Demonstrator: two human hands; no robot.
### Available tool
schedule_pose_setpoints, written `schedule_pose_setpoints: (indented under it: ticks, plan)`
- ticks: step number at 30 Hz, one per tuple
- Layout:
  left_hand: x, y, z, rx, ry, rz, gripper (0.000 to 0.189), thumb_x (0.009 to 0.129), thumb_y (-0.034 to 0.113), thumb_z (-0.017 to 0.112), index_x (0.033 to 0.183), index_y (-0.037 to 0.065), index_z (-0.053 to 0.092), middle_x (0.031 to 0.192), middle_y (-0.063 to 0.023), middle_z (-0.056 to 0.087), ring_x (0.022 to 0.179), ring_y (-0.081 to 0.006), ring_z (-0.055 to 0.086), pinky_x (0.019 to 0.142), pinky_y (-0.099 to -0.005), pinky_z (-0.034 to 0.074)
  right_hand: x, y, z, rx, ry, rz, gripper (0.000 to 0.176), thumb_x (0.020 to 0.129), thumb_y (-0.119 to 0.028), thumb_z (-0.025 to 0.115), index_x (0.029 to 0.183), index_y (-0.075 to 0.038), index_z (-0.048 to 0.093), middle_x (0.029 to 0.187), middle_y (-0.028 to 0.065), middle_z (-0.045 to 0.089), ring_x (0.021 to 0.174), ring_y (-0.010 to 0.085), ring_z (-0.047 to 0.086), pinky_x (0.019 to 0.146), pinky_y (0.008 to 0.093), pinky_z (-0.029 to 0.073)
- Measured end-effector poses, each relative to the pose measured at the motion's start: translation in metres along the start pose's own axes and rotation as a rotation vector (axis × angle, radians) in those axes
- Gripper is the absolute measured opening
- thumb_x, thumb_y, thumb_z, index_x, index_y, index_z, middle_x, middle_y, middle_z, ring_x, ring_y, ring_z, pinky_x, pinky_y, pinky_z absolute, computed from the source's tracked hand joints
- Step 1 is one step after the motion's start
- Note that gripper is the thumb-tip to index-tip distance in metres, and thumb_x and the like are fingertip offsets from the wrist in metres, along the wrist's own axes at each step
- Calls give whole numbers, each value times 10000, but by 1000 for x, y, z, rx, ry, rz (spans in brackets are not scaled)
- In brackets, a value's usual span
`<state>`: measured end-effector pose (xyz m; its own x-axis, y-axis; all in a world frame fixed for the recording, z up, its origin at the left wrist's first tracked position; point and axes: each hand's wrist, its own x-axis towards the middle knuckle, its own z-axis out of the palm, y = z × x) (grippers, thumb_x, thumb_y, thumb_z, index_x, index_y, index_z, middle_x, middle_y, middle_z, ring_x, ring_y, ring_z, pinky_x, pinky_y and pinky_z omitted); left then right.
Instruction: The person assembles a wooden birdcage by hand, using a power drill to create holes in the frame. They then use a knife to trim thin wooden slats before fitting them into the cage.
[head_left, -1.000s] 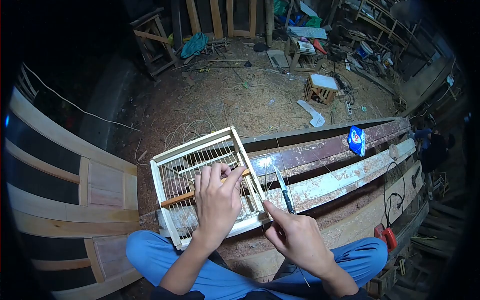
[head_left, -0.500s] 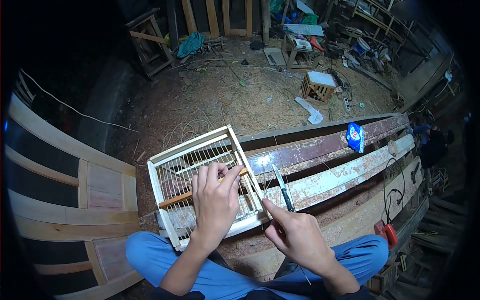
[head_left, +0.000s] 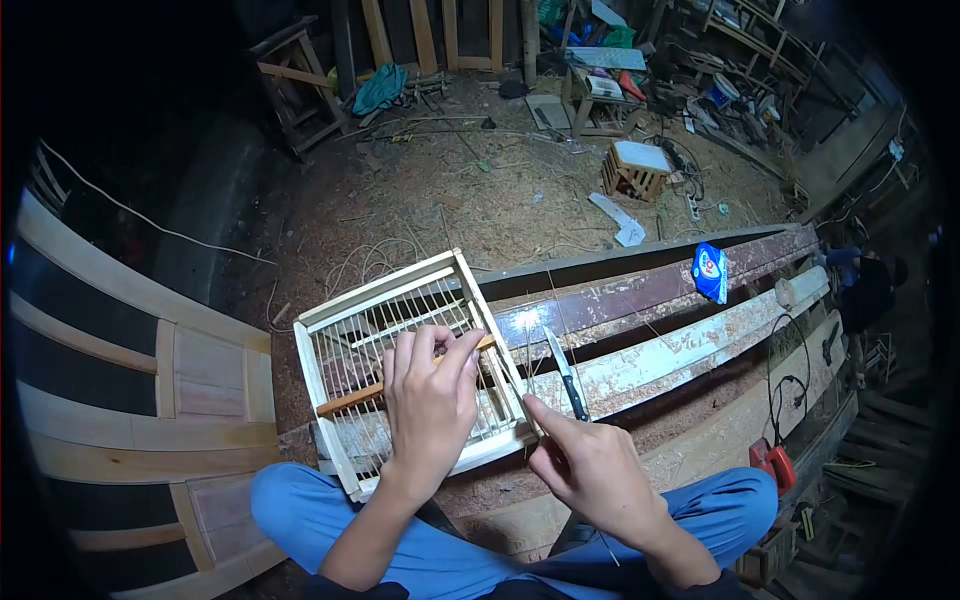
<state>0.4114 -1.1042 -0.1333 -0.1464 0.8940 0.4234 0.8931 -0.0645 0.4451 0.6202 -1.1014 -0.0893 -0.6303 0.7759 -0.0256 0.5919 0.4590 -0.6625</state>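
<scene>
A pale wooden frame with thin parallel rods (head_left: 378,282) rests tilted across the planks before me. My left hand (head_left: 430,395) is over its middle, fingers closed on the brown wooden strip (head_left: 350,400) that crosses the rods. At the frame's lower right corner, my right hand (head_left: 590,460) has its index finger against the side bar and the other fingers curled; anything inside them is hidden. Just right of the frame, a knife with a black handle (head_left: 574,398) lies on the white plank (head_left: 650,362).
A blue packet (head_left: 710,273) sits on the dark red plank (head_left: 630,308). A red tool (head_left: 772,466) with a cable is at the right. Panelled wooden doors (head_left: 140,380) stand left. Beyond are a slatted stool (head_left: 637,170) and a person (head_left: 868,290) at far right.
</scene>
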Motion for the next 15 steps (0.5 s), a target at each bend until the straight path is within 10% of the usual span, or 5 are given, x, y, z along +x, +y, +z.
schedule_pose_setpoints:
  ticks: [15]
  plan:
    - [0, 0, 1, 16, -5, 12, 256, 925, 86, 728, 1175, 90, 784, 1015, -71, 602, 976, -259, 561, 840, -415, 408, -4, -3, 10, -185, 2, -40, 520, 970, -103, 652, 1454, 47, 532, 800, 140, 690, 707, 317, 722, 586, 430, 537]
